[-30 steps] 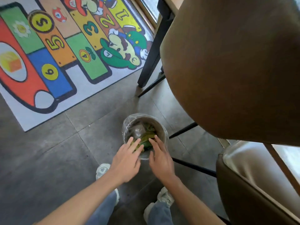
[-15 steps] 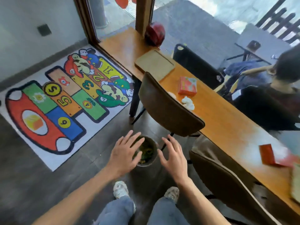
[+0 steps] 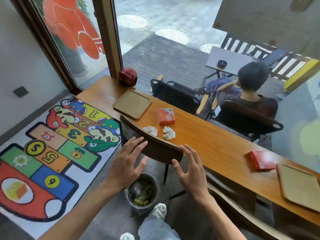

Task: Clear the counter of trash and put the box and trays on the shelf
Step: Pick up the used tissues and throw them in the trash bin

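Note:
My left hand [image 3: 127, 163] and my right hand [image 3: 191, 170] hover empty with spread fingers, above a lined trash bin [image 3: 142, 192] on the floor that holds green scraps. On the long wooden counter [image 3: 207, 139] lie two crumpled white tissues, one [image 3: 168, 132] in the open and one [image 3: 151, 130] just behind the chair back. A red patterned box [image 3: 165, 116] sits beyond them. One wooden tray [image 3: 132, 104] lies at the counter's far left. At the right are a second tray [image 3: 298, 185] and a second red box [image 3: 260, 161].
A brown chair [image 3: 152, 146] stands between me and the counter, with another chair [image 3: 242, 220] at lower right. A red helmet [image 3: 127, 76] rests by the window post. A colourful number mat [image 3: 52, 153] covers the floor at left. A person [image 3: 249, 90] sits outside the glass.
I have straightened up from the bin. Both hands have lifted out of it, empty and spread, and the counter with its tissues, boxes and trays has come into view.

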